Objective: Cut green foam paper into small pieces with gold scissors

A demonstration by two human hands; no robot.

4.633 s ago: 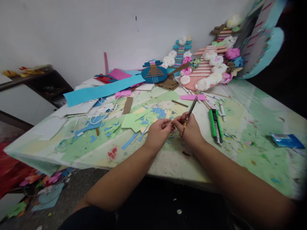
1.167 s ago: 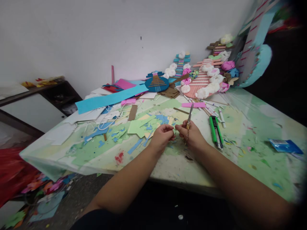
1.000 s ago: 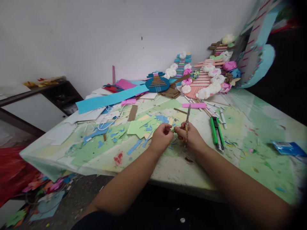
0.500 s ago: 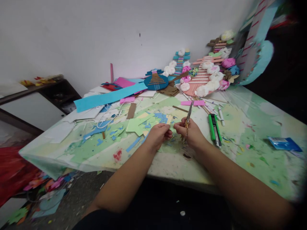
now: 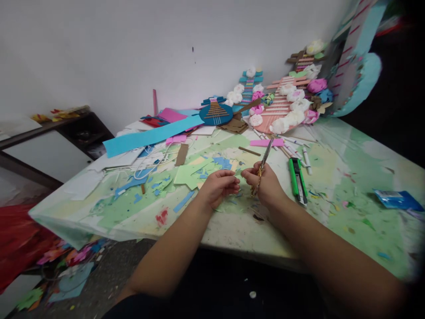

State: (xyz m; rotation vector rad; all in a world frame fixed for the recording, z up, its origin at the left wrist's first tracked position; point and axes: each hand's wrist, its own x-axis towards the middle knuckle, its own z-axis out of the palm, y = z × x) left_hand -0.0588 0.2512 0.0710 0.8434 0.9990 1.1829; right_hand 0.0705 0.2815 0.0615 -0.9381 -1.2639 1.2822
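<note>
My right hand (image 5: 269, 185) is closed round a pair of gold-handled scissors (image 5: 264, 160), whose blades point up and away from me. Its thumb and forefinger come together at the tips, close to my left hand (image 5: 219, 188). The left fingers are curled with thumb and forefinger pinched; anything between them is too small to make out. Just beyond the left hand lies a light green paper sheet (image 5: 186, 176), among blue paper scraps (image 5: 223, 163). To the right of the right hand rests a green box cutter (image 5: 298, 180).
Decorated craft instruments, one a dark blue lute shape (image 5: 216, 114), stand along the wall. A long blue strip (image 5: 149, 135), white cord (image 5: 162, 156), markers (image 5: 306, 160) and a pink strip (image 5: 265, 143) lie across the table. At the right is a blue packet (image 5: 398, 200).
The scissors have tipped slightly to the right in my right hand. My left fingers have loosened and spread a little. The view has shifted slightly.
</note>
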